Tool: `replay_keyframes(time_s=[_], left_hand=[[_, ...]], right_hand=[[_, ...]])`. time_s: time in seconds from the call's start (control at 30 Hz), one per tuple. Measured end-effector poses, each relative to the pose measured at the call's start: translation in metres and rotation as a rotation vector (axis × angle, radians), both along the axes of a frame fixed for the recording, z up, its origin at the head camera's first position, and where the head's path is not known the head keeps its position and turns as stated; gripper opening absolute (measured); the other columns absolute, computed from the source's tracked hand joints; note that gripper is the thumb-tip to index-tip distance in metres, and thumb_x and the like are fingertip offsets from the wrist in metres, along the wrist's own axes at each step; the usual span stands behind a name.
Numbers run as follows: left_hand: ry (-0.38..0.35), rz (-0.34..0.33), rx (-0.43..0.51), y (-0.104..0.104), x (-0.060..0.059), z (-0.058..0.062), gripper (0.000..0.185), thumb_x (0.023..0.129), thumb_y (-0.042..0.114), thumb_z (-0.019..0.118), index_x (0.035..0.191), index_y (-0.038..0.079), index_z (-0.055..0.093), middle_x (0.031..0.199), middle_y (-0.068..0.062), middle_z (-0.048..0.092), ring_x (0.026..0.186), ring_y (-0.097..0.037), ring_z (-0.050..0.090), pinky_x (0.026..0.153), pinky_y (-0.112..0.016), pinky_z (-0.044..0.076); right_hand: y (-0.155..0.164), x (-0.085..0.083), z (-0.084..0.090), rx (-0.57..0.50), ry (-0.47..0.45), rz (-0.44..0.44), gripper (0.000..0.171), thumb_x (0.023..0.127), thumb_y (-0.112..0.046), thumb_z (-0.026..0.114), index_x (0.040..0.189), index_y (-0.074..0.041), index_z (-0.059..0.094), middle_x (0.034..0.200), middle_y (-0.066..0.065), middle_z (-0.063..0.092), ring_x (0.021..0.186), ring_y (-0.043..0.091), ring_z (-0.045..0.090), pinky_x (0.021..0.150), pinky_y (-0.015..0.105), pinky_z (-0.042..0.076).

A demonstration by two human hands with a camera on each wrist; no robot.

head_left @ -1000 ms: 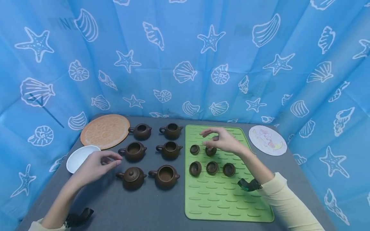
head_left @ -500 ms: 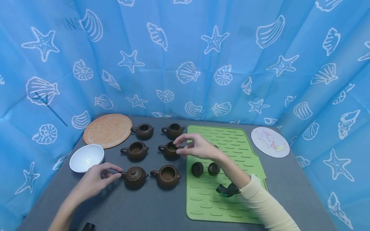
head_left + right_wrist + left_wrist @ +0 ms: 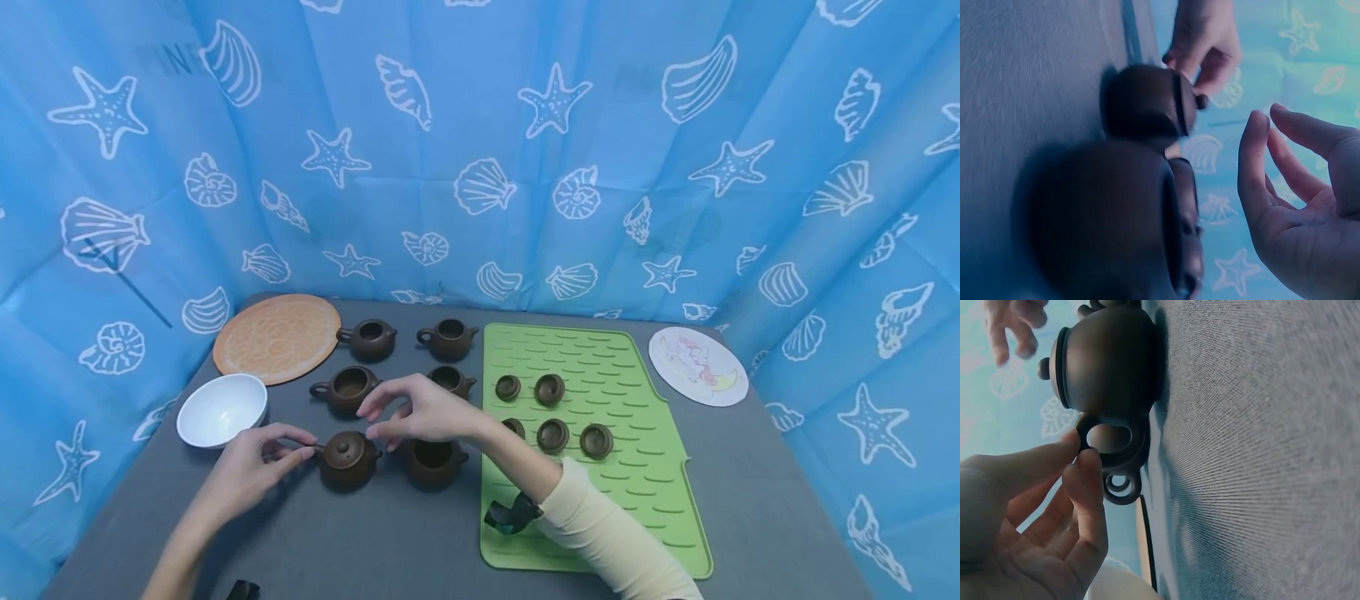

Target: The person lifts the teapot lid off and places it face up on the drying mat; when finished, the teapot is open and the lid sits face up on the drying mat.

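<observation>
My left hand (image 3: 253,468) pinches the handle (image 3: 1110,442) of a dark brown teapot (image 3: 348,467) between thumb and forefinger. This teapot stands on the grey table with its knobbed lid (image 3: 1055,369) seated on top. My right hand (image 3: 426,410) hovers just right of that teapot, fingers bent and nothing between thumb and fingertips in the right wrist view. Below it, a lidless teapot (image 3: 435,473) is partly hidden. Several more lidless teapots, among them a middle-row one (image 3: 348,390) and a back-row one (image 3: 450,337), stand in two columns.
Several small brown lids (image 3: 552,436) lie on a green ridged mat (image 3: 592,533) at the right. A white bowl (image 3: 222,410) and a round orange mat (image 3: 277,337) are at the left. A round white picture mat (image 3: 697,367) lies back right; a blue curtain (image 3: 480,150) hangs behind.
My right hand has travelled left from above the lids on the mat to the front teapots, carrying nothing visible. My left hand has moved to the lidded teapot and taken its handle.
</observation>
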State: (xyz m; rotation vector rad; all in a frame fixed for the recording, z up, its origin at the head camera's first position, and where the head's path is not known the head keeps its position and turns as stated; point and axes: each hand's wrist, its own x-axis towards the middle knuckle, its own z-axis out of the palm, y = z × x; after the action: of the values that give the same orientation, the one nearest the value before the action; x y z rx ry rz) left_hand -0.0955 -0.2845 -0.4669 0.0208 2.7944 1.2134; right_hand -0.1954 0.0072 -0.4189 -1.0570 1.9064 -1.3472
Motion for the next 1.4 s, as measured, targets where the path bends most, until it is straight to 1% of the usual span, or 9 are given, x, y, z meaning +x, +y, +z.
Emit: replay_keyframes(time_s=[0.13,0.3,0.6,0.8,1.0,1.07,1.23,1.3,1.4], left_hand=[[0.009,-0.007,0.000,-0.001,0.000,0.000,0.018,0.100,0.013,0.078,0.118,0.009,0.079,0.092,-0.007,0.078,0.065,-0.013,0.063,0.053,-0.026,0.050],[0.011,0.001,-0.003,-0.001,0.000,-0.001,0.020,0.100,0.014,0.078,0.119,0.010,0.079,0.092,-0.006,0.078,0.065,-0.013,0.064,0.053,-0.026,0.050],[0.030,0.031,-0.030,0.003,0.001,-0.004,0.018,0.098,0.014,0.080,0.116,0.011,0.081,0.100,-0.005,0.081,0.074,-0.012,0.067,0.057,-0.025,0.049],[0.036,0.030,-0.028,0.002,0.002,-0.004,0.018,0.098,0.013,0.080,0.116,0.012,0.081,0.100,-0.006,0.081,0.072,-0.011,0.066,0.057,-0.025,0.049],[0.035,0.037,-0.024,0.004,0.002,-0.006,0.018,0.098,0.014,0.081,0.116,0.012,0.081,0.101,-0.006,0.081,0.073,-0.012,0.067,0.056,-0.026,0.050],[0.032,0.039,-0.024,0.005,0.001,-0.005,0.018,0.099,0.016,0.080,0.117,0.012,0.081,0.102,-0.006,0.081,0.073,-0.012,0.066,0.056,-0.026,0.049],[0.020,0.056,-0.019,0.005,0.003,-0.004,0.019,0.099,0.018,0.081,0.118,0.012,0.081,0.101,-0.006,0.081,0.070,-0.012,0.064,0.054,-0.027,0.048],[0.014,0.063,-0.016,0.005,0.004,-0.004,0.019,0.099,0.017,0.081,0.117,0.012,0.081,0.100,-0.006,0.081,0.069,-0.012,0.063,0.053,-0.026,0.048],[0.012,0.060,-0.014,0.005,0.004,-0.004,0.020,0.099,0.018,0.080,0.118,0.012,0.081,0.101,-0.006,0.081,0.069,-0.013,0.064,0.053,-0.027,0.048]], right_hand=[[-0.021,0.002,-0.009,0.023,-0.061,0.053,0.031,0.103,-0.004,0.072,0.133,0.003,0.069,0.126,0.023,0.068,0.083,0.009,0.076,0.080,0.029,0.067],[-0.038,0.004,-0.016,0.099,-0.121,0.063,0.029,0.103,-0.003,0.072,0.131,0.001,0.070,0.115,0.007,0.064,0.084,0.009,0.074,0.080,0.026,0.066],[-0.046,0.008,-0.015,0.208,-0.047,-0.001,0.019,0.103,-0.006,0.072,0.122,-0.006,0.075,0.106,0.000,0.065,0.077,0.008,0.073,0.075,0.024,0.065],[-0.043,0.007,-0.017,0.157,-0.001,0.017,0.016,0.104,-0.008,0.072,0.120,-0.006,0.074,0.105,0.000,0.067,0.075,0.007,0.071,0.073,0.023,0.064],[-0.029,0.006,-0.012,0.034,0.029,0.017,0.014,0.105,-0.007,0.071,0.118,-0.003,0.073,0.113,0.007,0.068,0.072,0.011,0.070,0.072,0.037,0.067],[-0.021,0.006,-0.008,0.020,0.036,0.001,0.015,0.105,-0.008,0.070,0.120,-0.004,0.073,0.113,0.008,0.069,0.072,0.012,0.069,0.069,0.035,0.065],[0.003,0.001,0.004,0.022,0.034,-0.064,0.017,0.107,-0.013,0.070,0.124,-0.008,0.071,0.101,0.006,0.072,0.072,0.015,0.064,0.063,0.023,0.053],[0.013,-0.002,0.009,0.017,0.042,-0.082,0.018,0.107,-0.012,0.069,0.125,-0.007,0.070,0.099,0.008,0.071,0.071,0.015,0.062,0.063,0.024,0.052],[0.030,-0.006,0.015,0.007,0.072,-0.111,0.021,0.109,-0.011,0.066,0.129,-0.005,0.066,0.110,0.012,0.070,0.075,0.013,0.065,0.065,0.029,0.055]])
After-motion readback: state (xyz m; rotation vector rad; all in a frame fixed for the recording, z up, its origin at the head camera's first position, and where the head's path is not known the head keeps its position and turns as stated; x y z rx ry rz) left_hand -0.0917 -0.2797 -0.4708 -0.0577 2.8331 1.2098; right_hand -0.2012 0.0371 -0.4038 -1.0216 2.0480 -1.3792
